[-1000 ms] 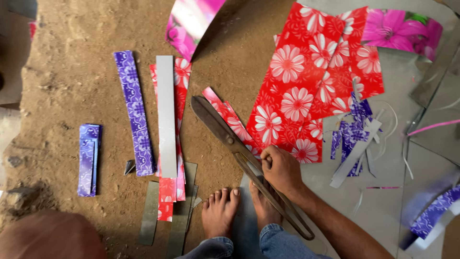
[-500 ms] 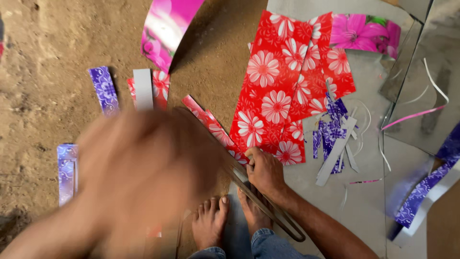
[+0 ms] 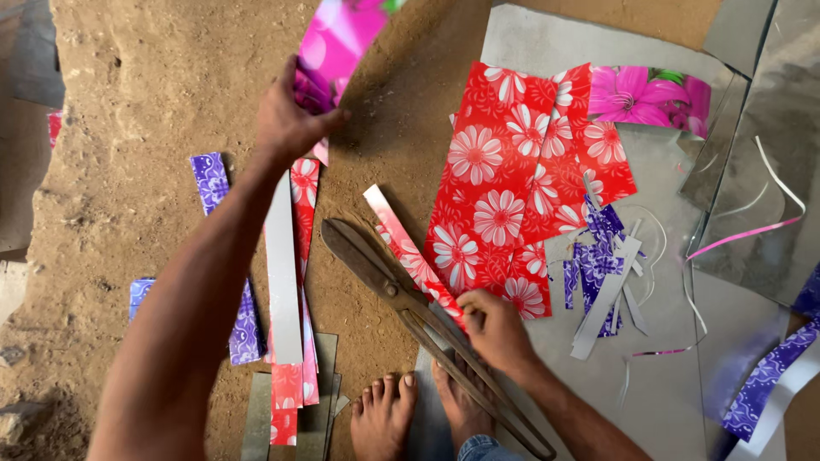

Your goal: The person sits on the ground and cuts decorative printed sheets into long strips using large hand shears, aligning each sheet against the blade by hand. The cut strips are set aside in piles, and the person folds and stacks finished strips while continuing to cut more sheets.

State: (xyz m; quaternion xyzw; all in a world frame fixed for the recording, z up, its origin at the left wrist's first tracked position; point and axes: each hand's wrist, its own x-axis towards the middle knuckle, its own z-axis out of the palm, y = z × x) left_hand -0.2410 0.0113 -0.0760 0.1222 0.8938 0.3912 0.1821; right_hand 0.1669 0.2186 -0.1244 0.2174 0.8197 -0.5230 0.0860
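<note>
My left hand [image 3: 290, 119] reaches forward over the dirt floor and grips the lower edge of a pink flowered sheet [image 3: 342, 38] at the top of the view. My right hand [image 3: 495, 329] rests on the upper handle of large metal shears [image 3: 384, 277] lying open on the ground, and pinches the near end of a narrow red flowered strip [image 3: 406, 252] beside the blades. A big red sheet with white daisies [image 3: 512, 188] lies just right of the shears. My bare feet [image 3: 418, 410] are at the bottom.
Cut strips lie on the left: a grey one [image 3: 282, 273], red flowered ones [image 3: 303, 196] and purple ones [image 3: 209, 179]. Shiny metal sheets [image 3: 752, 213] cover the right side, with purple offcuts [image 3: 598, 265], thin curled trimmings [image 3: 743, 230] and another pink flowered piece [image 3: 649, 98].
My left arm has swung up from the bottom of the view and taken hold of the pink sheet. The right hand has stayed on the shears and the red strip.
</note>
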